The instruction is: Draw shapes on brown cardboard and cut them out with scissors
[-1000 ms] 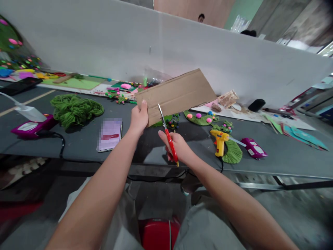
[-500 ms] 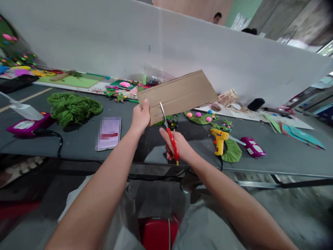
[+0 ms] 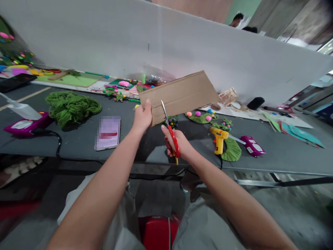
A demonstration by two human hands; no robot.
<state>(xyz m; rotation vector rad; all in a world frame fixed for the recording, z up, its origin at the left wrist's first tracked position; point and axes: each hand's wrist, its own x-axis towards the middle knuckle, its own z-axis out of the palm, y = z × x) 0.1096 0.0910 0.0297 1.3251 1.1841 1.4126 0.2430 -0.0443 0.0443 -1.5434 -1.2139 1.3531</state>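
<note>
A long piece of brown cardboard [image 3: 182,92] is tilted above the table, its left end gripped by my left hand [image 3: 143,116] with the thumb on top. In my right hand [image 3: 177,140] are red-handled scissors [image 3: 173,140]. Their metal blade lies over the cardboard's lower left part; the other blade is hidden, so I cannot tell how far they are apart. Behind and below the cardboard, a green yarn-wrapped piece with coloured pompoms [image 3: 200,118] shows partly.
On the grey table [image 3: 281,156] are green yarn [image 3: 73,107], a phone [image 3: 108,133], a yellow glue gun [image 3: 220,140], a green yarn ring [image 3: 232,151] and purple devices [image 3: 252,146] at both sides. A white partition [image 3: 104,41] rises behind. A person's head [image 3: 236,19] shows beyond it.
The cardboard, both my hands and the scissors have shifted very slightly to the right. Beyond the partition, the person's head has moved right.
</note>
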